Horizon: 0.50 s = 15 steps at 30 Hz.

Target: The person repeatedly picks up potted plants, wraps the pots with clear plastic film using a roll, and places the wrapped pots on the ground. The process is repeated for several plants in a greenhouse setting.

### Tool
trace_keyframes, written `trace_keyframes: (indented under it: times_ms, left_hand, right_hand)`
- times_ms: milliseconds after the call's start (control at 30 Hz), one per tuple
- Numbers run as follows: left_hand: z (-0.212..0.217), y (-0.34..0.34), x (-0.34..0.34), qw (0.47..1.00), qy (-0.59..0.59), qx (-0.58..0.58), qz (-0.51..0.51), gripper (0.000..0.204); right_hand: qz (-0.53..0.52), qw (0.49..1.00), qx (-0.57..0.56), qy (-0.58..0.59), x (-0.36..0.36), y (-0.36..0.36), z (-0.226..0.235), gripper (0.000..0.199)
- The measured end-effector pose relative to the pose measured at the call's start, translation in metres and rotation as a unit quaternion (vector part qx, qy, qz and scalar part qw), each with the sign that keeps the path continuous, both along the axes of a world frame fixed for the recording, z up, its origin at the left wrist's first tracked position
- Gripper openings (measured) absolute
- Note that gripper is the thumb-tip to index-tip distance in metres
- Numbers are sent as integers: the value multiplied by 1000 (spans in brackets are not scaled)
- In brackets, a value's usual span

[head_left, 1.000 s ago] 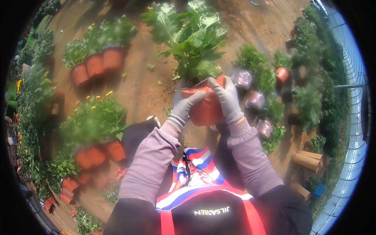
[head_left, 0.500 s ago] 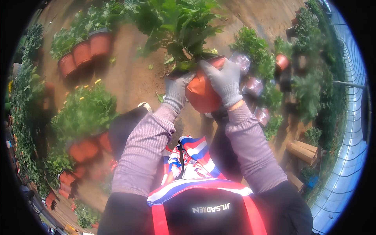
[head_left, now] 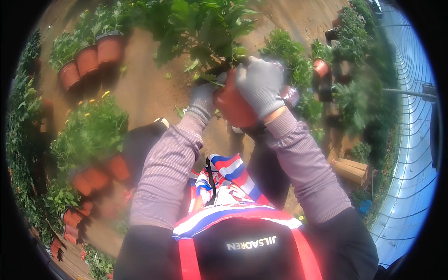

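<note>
I hold a terracotta-coloured plastic pot point(head_left: 234, 108) lifted in front of me, tilted away, with a big leafy green plant point(head_left: 198, 28) growing out of it. My left hand point(head_left: 203, 99), in a grey glove, grips the pot's left side near the rim. My right hand point(head_left: 259, 86), also gloved in grey, clasps the pot's top right side. Both lilac sleeves reach up from the lower edge. The pot's far rim is hidden by leaves and fingers.
Brown soil ground lies below. Three potted plants point(head_left: 88, 58) stand at upper left, more pots with yellow-flowered plants point(head_left: 91, 135) at left. Further pots and greenery point(head_left: 322, 70) line the right side. A wooden block point(head_left: 352, 170) lies at right, a greenhouse wall point(head_left: 410, 140) beyond.
The pot and both hands have risen and moved away from my body; the pot tilts further, and the plant now fills the top of the view.
</note>
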<state>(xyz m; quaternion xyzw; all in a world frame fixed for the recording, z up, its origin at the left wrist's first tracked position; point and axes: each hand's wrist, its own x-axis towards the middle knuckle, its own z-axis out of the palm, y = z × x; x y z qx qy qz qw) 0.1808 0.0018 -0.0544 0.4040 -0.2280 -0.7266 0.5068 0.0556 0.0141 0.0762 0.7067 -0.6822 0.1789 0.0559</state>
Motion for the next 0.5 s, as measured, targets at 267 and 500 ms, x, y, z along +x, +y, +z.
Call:
trace_keyframes:
  times_ms: [267,500]
  left_hand:
    - [17,-3,7,922,378,83,-22,32]
    - [53,21,24,952,290,1,-101,30]
  right_hand:
    - [63,951,215,-212,17,4,87,38]
    - [-74,808,205,-548,-4,40,68,35]
